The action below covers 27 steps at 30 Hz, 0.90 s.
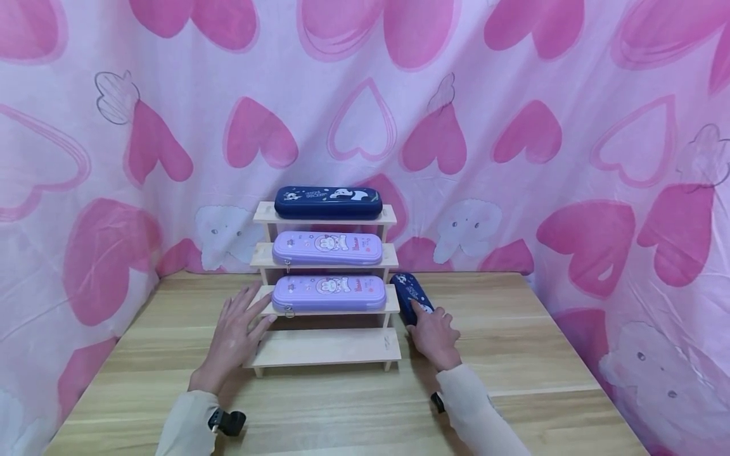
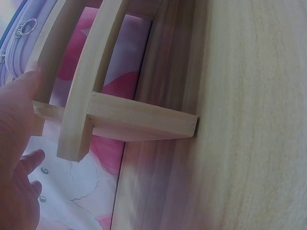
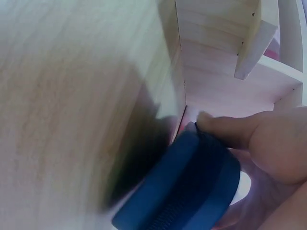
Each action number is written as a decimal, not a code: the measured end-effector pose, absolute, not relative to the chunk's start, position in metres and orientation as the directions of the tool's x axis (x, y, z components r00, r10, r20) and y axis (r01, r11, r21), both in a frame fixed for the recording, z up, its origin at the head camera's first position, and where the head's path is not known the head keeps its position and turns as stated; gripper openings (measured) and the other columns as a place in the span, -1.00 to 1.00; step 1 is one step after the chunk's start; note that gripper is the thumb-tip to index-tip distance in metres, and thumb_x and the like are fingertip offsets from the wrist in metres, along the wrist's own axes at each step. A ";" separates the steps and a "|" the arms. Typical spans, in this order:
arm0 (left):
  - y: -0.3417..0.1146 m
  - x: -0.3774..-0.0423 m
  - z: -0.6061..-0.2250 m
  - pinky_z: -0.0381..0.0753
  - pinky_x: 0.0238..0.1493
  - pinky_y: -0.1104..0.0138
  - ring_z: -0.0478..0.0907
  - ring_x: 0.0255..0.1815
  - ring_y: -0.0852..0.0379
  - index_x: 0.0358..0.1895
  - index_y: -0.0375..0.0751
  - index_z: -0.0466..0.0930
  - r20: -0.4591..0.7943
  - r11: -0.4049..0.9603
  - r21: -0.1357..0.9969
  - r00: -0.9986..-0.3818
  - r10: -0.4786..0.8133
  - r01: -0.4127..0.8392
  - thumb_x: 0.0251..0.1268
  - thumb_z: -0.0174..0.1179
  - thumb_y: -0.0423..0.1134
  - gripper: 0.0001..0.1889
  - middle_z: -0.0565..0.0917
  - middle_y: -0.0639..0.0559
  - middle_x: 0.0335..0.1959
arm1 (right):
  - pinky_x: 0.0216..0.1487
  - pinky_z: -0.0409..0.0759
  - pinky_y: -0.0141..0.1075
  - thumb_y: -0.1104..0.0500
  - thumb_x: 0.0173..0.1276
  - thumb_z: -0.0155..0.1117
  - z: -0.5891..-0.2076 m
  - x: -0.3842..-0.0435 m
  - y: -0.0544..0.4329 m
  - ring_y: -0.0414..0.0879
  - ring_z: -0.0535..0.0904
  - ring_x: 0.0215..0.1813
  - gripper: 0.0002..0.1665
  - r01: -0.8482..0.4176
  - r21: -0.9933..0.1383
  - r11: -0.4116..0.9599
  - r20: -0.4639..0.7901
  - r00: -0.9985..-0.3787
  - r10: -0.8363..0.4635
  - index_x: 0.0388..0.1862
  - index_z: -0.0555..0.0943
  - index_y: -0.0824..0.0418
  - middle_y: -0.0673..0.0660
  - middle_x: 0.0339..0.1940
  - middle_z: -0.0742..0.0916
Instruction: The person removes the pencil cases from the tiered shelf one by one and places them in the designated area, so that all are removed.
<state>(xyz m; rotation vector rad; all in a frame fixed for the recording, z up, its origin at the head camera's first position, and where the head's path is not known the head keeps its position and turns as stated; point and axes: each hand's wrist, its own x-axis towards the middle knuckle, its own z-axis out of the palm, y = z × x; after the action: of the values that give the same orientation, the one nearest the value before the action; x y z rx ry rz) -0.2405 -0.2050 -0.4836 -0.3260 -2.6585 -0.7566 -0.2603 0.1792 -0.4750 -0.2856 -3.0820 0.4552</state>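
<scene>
My right hand (image 1: pixel 435 332) grips a dark blue pencil case (image 1: pixel 406 290) just right of the wooden step rack (image 1: pixel 325 349). In the right wrist view the thumb lies along one edge of this case (image 3: pixel 177 191), close over the table. My left hand (image 1: pixel 232 335) is at the rack's left side, fingers spread and loosely extended, fingertips right at the left end of a lilac pencil case (image 1: pixel 327 293) on the second step from the bottom. Another lilac case (image 1: pixel 327 248) lies one step higher. On the top step sits a second dark blue case (image 1: pixel 308 208) with a panda print.
The rack's bottom step holds nothing and faces me. A wood-grain table (image 1: pixel 513 392) carries everything. Behind and beside it hangs a pink curtain (image 1: pixel 365 120) with hearts. Black wrist cameras (image 1: pixel 228 421) are strapped at both sleeves.
</scene>
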 end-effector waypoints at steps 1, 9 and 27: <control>-0.205 -0.241 -0.484 -0.14 0.58 -0.25 0.02 0.61 -0.30 0.42 -0.08 0.42 0.399 0.830 0.460 -0.909 0.123 0.315 0.49 0.11 0.00 -0.48 0.15 -0.16 0.61 | -0.17 0.57 0.32 -0.04 0.37 0.33 -0.475 -0.261 0.179 0.33 0.44 -0.01 -0.26 0.180 -0.286 0.941 -0.021 -0.983 0.182 0.51 0.36 -0.10 0.51 0.06 0.52; -0.205 -0.241 -0.484 -0.15 0.58 -0.24 0.02 0.60 -0.30 0.42 -0.09 0.42 0.401 0.829 0.460 -0.907 0.125 0.317 0.49 0.12 -0.01 -0.48 0.15 -0.17 0.61 | -0.20 0.61 0.23 -0.10 0.31 0.40 -0.476 -0.264 0.176 0.30 0.44 -0.02 -0.20 0.188 -0.276 0.943 -0.038 -0.982 0.185 0.50 0.37 -0.12 0.49 0.04 0.51; -0.205 -0.242 -0.484 -0.15 0.59 -0.24 0.04 0.60 -0.31 0.42 -0.10 0.42 0.413 0.832 0.451 -0.902 0.125 0.322 0.48 0.12 -0.02 -0.48 0.17 -0.19 0.60 | -0.32 0.62 0.13 -0.16 0.23 0.43 -0.475 -0.265 0.170 0.29 0.48 -0.10 -0.16 0.160 -0.237 0.958 -0.031 -0.987 0.157 0.47 0.41 -0.05 0.48 0.03 0.51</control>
<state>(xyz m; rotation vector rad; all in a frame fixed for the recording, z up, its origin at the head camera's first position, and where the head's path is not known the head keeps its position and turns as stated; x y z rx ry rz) -0.2416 -0.2051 -0.4845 -0.3349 -2.6440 -0.7431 -0.2650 0.1698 -0.4749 -0.2519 -3.1202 0.3795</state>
